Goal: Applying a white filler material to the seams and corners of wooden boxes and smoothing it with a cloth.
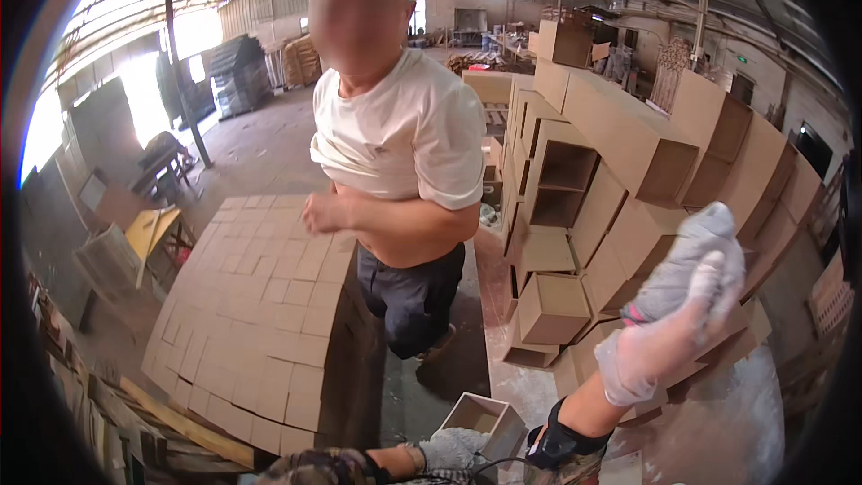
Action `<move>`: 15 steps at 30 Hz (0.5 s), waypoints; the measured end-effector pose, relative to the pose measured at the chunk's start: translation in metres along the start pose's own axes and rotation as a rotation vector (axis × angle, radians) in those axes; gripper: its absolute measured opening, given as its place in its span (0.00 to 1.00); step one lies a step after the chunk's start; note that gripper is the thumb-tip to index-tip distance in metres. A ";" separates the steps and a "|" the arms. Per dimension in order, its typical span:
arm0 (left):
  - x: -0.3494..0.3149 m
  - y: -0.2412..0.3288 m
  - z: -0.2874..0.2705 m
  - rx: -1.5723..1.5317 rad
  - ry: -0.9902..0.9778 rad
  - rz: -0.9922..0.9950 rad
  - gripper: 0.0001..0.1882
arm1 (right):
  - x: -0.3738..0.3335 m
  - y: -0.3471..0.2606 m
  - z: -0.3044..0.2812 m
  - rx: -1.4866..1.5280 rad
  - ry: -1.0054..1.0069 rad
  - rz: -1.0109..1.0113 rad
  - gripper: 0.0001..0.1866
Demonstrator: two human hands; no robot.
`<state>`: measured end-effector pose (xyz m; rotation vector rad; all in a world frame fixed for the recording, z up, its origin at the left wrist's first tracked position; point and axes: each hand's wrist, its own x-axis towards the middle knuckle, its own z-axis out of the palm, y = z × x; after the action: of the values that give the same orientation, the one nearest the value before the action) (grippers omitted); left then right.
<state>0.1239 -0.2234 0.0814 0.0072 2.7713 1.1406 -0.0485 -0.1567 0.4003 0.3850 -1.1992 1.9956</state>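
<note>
- Grey fabric is covering our left hand point(453, 447), which is reaching in from the lower edge and meeting the near left side of an open-topped box point(514, 436); its fingers are partly hiding, so we cannot tell whether they are pinching the wall or only resting against it.
- That box is sitting at the bottom centre, just right of our left hand, its opening facing up; foreshortening is leaving its long axis unclear to us.
- Our right hand point(696, 274), also gloved, is stretching out to the far right, well apart from the box, so the left is being the nearer one; its fingers are pointing upward and blurring, and we cannot tell whether they are pinching anything.
- Behind our right hand, brown boxes point(628, 139) are standing in an uneven stack, several showing open ends.
- Across from us, a co-worker in a white shirt point(395, 126) is standing beside a broad block of brown cartons point(260, 305), one bare hand point(325, 215) hanging bent before the waist.
</note>
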 end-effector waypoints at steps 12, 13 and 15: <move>0.101 0.126 0.073 0.530 -0.810 0.539 0.18 | 0.079 -0.044 -0.030 0.174 -0.233 -0.237 0.10; 0.108 0.133 0.083 0.536 -0.854 0.584 0.17 | 0.082 -0.040 -0.038 0.332 -0.307 -0.257 0.10; 0.097 0.134 0.089 0.520 -0.877 0.577 0.16 | 0.069 -0.048 -0.057 -0.095 -0.271 -0.347 0.12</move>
<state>0.0333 -0.0601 0.1007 1.1156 2.1649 0.2833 -0.0522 -0.0642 0.4420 0.7787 -1.2851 1.6176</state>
